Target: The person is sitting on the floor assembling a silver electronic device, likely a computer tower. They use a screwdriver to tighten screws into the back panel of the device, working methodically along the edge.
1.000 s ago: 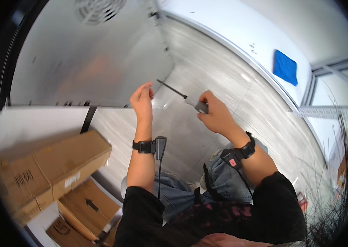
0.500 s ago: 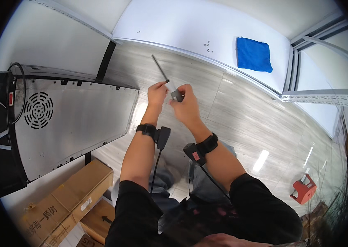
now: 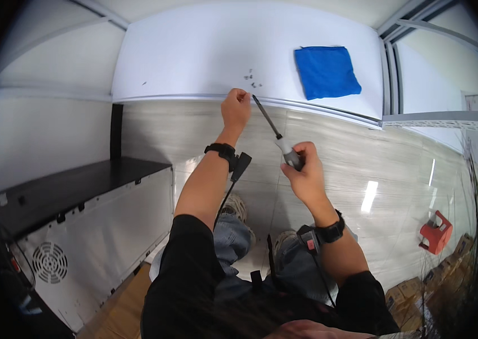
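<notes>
My right hand (image 3: 308,169) is closed round the grey and white handle of a screwdriver (image 3: 291,153). The dark shaft slants up and to the left, its tip close beside my left hand (image 3: 236,108). That hand is at the front edge of a white shelf (image 3: 193,62), its fingers curled together in a pinch; whatever is between them is too small or hidden to make out. Just beyond the fingers several small screws (image 3: 253,78) lie scattered on the shelf. Farther left on it lies one small dark piece (image 3: 144,83).
A folded blue cloth (image 3: 328,72) lies on the shelf's right part. At lower left stands a black and silver metal cabinet (image 3: 109,220) with a round vent. A red plastic object (image 3: 436,233) rests on the floor at right, near cardboard boxes (image 3: 408,291). Metal uprights (image 3: 390,79) frame the shelf.
The view has swung right, toward the shelf. My left hand has left the screwdriver's shaft and reached the shelf edge; my right hand has moved right with the screwdriver.
</notes>
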### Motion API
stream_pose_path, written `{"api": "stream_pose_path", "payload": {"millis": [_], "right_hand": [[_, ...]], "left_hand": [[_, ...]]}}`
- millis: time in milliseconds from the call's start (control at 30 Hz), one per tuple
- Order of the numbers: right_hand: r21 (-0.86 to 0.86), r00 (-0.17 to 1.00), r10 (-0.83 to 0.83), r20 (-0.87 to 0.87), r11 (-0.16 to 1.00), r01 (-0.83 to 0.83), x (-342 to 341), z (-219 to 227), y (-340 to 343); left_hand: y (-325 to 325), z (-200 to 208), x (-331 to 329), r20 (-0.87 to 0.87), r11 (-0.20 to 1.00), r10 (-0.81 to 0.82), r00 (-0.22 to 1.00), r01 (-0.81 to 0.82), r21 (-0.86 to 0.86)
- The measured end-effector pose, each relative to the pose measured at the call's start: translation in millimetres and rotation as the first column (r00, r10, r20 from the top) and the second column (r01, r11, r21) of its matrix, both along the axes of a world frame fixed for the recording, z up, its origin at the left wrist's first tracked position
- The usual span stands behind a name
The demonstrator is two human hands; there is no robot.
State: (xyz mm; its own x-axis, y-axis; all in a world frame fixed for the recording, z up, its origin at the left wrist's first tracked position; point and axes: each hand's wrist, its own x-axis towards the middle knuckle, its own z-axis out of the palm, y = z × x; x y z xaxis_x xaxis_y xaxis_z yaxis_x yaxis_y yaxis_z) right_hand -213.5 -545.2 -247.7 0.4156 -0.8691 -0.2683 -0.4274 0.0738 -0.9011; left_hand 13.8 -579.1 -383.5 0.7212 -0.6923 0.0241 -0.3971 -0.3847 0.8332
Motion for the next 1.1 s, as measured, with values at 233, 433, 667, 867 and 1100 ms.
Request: {"api": "stream_pose_path", "payload": {"millis": [233, 433, 667, 867, 1100], "right_hand": [[0.019, 0.981, -0.175, -0.086, 0.984, 0.177, -47.5, 13.5, -14.0], [0.013, 0.979, -0.183, -0.09, 0.983, 0.185, -50.0, 16.7, -14.5], [0.021, 1.0, 0.012, 0.011, 1.0, -0.013, 3.3, 7.8, -0.1], [0.15, 0.958, 0.268, 0.102, 0.948, -0.282, 92.5, -3.0, 76.3], [0.091, 0.744, 0.616, 0.259, 0.751, -0.654, 125.4, 44.2, 212.3]], "left_hand": [[-43.1, -41.5, 12.9, 0.106, 0.987, 0.152, 0.983, -0.157, 0.038], [-41.2, -38.8, 14.2, 0.07, 0.987, 0.132, 0.989, -0.138, 0.081], [49.6, -26.9, 26.7, -0.184, 0.992, 0.127, 0.975, -0.13, -0.003], [179.4, 64.5, 9.1, -0.741, 0.939, 0.256, 0.621, -0.342, 0.038], [361.1, 155.9, -0.9, -0.674, 0.822, 0.466, 0.573, -0.562, 0.091]]}}
